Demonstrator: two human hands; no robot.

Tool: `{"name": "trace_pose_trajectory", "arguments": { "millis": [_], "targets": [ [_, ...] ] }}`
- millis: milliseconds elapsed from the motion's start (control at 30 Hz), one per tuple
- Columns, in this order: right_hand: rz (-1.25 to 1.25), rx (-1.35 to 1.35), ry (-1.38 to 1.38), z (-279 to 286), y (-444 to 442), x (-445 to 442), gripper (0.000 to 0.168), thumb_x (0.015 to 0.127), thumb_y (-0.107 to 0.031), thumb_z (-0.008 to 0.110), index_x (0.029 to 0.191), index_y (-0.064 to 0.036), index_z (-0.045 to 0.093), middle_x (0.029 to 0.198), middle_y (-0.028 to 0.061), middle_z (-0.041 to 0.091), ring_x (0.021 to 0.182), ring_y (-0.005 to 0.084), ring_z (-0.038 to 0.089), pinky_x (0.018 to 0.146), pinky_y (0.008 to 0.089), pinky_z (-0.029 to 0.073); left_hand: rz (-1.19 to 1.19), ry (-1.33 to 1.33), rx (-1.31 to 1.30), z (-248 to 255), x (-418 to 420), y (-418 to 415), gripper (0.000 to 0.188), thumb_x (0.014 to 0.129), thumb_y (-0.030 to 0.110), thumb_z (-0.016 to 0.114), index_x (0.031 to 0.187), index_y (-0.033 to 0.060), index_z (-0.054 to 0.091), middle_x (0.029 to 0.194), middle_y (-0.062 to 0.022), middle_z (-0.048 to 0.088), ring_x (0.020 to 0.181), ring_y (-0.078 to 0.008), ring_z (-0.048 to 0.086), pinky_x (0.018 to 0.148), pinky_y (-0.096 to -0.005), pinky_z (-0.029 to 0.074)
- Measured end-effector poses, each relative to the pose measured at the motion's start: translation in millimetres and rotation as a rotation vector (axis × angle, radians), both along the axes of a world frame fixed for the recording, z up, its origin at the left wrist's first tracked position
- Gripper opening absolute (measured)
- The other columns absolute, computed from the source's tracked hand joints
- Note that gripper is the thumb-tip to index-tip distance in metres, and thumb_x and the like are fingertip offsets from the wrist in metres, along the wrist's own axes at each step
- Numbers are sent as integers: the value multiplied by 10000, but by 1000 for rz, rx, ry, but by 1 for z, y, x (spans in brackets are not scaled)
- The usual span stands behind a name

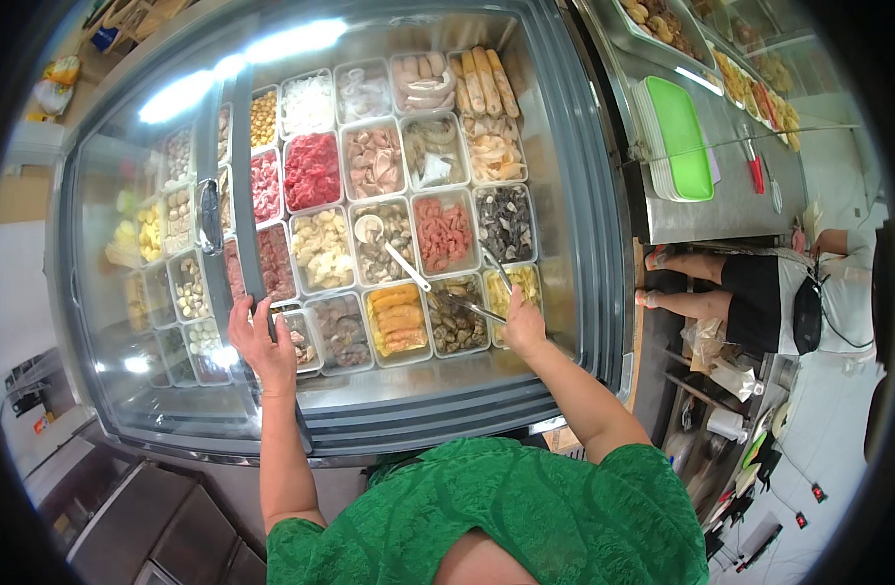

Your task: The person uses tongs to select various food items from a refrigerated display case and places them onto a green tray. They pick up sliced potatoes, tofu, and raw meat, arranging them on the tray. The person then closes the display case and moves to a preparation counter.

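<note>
My right hand (524, 325) holds a pair of metal tongs (478, 310), their two arms spread wide. The tongs hang over plastic tubs of dark shellfish-like pieces (458, 325), yellow strips (512, 289) and black fungus-like pieces (506, 219). On the left, my left hand (264, 344) grips the grey frame (251, 241) of a sliding glass lid, with fingers over the bar. Beneath lies an open chest freezer (418, 376) lined with tubs of food. A white ladle (407, 265) rests in a tub of grey pieces.
More tubs show through the glass lid (118, 292) at left. Right of the freezer, a steel counter (725, 212) bears a green tray (681, 139) on stacked white ones and a red-handled utensil (754, 168). Another person (758, 292) stands below it, beside a rack of goods.
</note>
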State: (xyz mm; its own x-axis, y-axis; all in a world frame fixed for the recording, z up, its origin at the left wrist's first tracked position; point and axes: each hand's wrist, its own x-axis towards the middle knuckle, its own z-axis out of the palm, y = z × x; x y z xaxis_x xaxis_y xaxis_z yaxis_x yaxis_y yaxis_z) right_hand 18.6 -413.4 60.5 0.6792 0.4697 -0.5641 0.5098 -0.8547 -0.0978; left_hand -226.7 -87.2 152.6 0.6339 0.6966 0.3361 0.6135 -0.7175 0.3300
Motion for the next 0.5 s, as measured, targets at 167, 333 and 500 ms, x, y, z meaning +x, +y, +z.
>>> {"name": "trace_pose_trajectory", "arguments": {
  "millis": [167, 333, 500],
  "targets": [
    [57, 31, -84, 39, 18, 10, 653, 718, -164, 636, 1244, 29, 300, 932, 242, 547, 832, 377, 577, 751, 455, 478, 18, -4, -29, -1, 0, 2, 392, 710, 34, 641, 1093, 80, 571, 1210, -126, 476, 1160, -340, 411, 981, -454, 301],
    [113, -71, -97, 90, 50, 54, 610, 749, -184, 604, 1238, 25, 306, 905, 213, 545, 762, 358, 591, 684, 439, 497, 18, -3, -47, -1, -1, 2, 384, 714, 41, 637, 1089, 80, 566, 1222, -126, 463, 1163, -337, 410, 983, -457, 294],
    [505, 56, -383, 95, 118, 142, 492, 713, -91, 612, 1147, 1, 399, 926, 173, 551, 818, 328, 596, 676, 421, 497, 35, -6, -68, 0, 0, 3, 380, 715, 36, 633, 1085, 87, 565, 1224, -123, 462, 1169, -331, 410, 986, -458, 289]
  ]
}}
